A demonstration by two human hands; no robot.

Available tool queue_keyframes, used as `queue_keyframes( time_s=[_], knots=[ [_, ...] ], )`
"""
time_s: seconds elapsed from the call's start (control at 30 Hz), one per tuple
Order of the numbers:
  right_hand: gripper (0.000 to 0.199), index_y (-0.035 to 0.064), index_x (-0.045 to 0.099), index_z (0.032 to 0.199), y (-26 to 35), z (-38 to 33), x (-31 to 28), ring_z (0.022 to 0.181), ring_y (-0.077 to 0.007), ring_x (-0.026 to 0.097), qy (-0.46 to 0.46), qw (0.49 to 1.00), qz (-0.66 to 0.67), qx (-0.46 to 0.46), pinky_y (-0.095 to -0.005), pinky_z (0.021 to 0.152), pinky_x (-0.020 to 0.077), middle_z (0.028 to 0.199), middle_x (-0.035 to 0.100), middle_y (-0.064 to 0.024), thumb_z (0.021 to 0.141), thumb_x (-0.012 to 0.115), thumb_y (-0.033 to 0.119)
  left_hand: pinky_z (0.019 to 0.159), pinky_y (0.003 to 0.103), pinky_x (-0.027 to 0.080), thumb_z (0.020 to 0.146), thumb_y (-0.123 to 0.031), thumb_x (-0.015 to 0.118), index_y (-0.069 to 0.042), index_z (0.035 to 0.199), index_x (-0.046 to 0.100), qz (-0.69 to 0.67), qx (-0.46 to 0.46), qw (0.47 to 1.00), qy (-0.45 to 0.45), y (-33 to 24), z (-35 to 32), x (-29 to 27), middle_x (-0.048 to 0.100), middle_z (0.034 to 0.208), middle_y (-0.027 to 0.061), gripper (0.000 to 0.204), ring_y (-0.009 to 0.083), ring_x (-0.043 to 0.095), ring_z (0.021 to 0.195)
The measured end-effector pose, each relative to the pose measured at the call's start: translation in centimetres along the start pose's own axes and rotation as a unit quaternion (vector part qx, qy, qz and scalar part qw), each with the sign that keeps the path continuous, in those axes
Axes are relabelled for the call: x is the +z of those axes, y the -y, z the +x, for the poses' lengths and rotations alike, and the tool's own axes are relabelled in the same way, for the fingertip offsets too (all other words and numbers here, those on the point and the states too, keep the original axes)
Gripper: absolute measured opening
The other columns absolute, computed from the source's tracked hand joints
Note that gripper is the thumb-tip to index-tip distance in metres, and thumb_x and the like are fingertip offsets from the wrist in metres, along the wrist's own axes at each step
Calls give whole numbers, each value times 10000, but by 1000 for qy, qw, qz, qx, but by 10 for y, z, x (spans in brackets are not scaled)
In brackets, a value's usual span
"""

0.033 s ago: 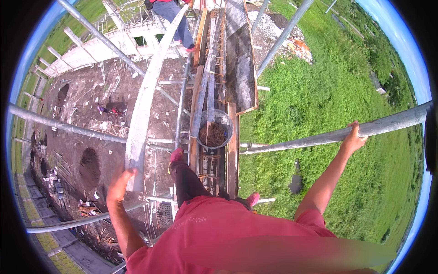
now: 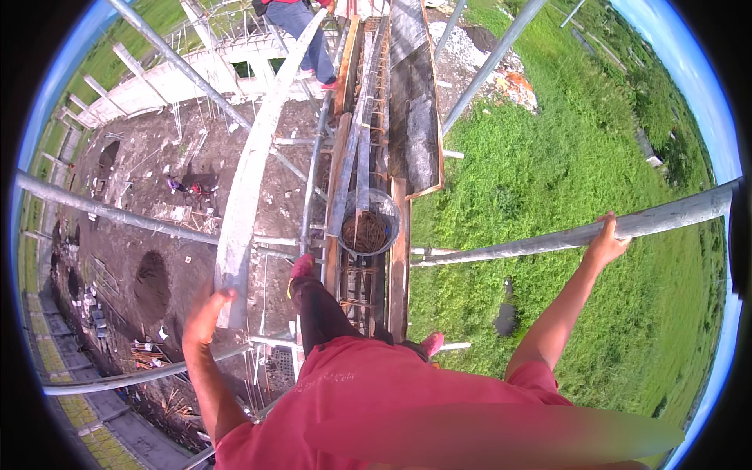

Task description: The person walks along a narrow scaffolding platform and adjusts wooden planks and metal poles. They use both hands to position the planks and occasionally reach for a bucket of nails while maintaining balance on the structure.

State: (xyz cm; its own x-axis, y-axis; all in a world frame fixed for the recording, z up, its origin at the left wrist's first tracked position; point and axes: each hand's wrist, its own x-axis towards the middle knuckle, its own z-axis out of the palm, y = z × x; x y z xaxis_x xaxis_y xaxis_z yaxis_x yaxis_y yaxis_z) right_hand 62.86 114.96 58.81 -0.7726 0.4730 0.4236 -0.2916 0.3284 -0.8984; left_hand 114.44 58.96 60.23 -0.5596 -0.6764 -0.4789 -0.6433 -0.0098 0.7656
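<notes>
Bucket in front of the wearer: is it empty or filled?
Not empty: thin, brown, tangled pieces show inside the bucket through its open top. How deep they lie, I cannot tell.

"What colour was the near shirt (image 2: 392,380)?"
"Pinkish red, and the left board (image 2: 249,180) was whitish grey."
"And the right pole (image 2: 560,240)?"
"That was dull grey; the grass (image 2: 501,172) was bright green."
</notes>
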Motion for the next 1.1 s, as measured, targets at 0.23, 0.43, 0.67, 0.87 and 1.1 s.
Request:
queue_keyframes(
  time_s=[0.23, 0.43, 0.67, 0.87, 1.1],
  knots=[
    [640, -75, 472, 1346, -10, 5, -2, 889, -223, 692, -18, 1000, 4, -3, -409, 807, 552, 926, 734, -148, 897, 766, 274, 1094, 412, 380, 780, -430, 681, 15, 1488, 476, -55, -6, 998, -3, 22, 6, 0, 610, 1330, 202, 861, 303, 556, 1220],
    [585, -24, 540, 1268, -20, 13, -5, 837, -201, 708, 0, 999, -45, 7, -412, 752, 618, 897, 734, -134, 875, 798, 324, 617, 315, 529, 846, -472, 702, -5, 1356, 582, -144, -12, 989, 14, 52, 12, -3, 648, 1013, 94, 702, 185, 630, 849],
    [633, 21, 547, 1311, -19, 11, -4, 973, -210, 722, -12, 998, -65, 4, -474, 891, 610, 928, 754, -85, 859, 792, 390, 717, 392, 599, 914, -490, 681, -49, 1442, 460, -238, -46, 959, 143, 94, 30, 2, 693, 1098, 162, 723, 231, 703, 885],
    [637, 29, 529, 1338, -17, 10, -5, 977, -198, 716, -4, 998, -63, 7, -496, 914, 601, 925, 751, -79, 875, 784, 385, 851, 596, 603, 880, -638, 682, -140, 1508, 474, -260, -84, 952, 141, 113, 34, 13, 471, 1446, 170, 828, 362, 492, 1318],
    [678, 11, 515, 1375, -14, 6, -4, 1005, -228, 713, -8, 999, -52, -3, -527, 924, 600, 988, 754, -92, 864, 794, 360, 728, 515, 623, 936, -558, 628, -79, 1273, 573, -253, -95, 952, 141, 103, 34, 6, 726, 1049, 176, 588, 292, 733, 838]
  ],
)
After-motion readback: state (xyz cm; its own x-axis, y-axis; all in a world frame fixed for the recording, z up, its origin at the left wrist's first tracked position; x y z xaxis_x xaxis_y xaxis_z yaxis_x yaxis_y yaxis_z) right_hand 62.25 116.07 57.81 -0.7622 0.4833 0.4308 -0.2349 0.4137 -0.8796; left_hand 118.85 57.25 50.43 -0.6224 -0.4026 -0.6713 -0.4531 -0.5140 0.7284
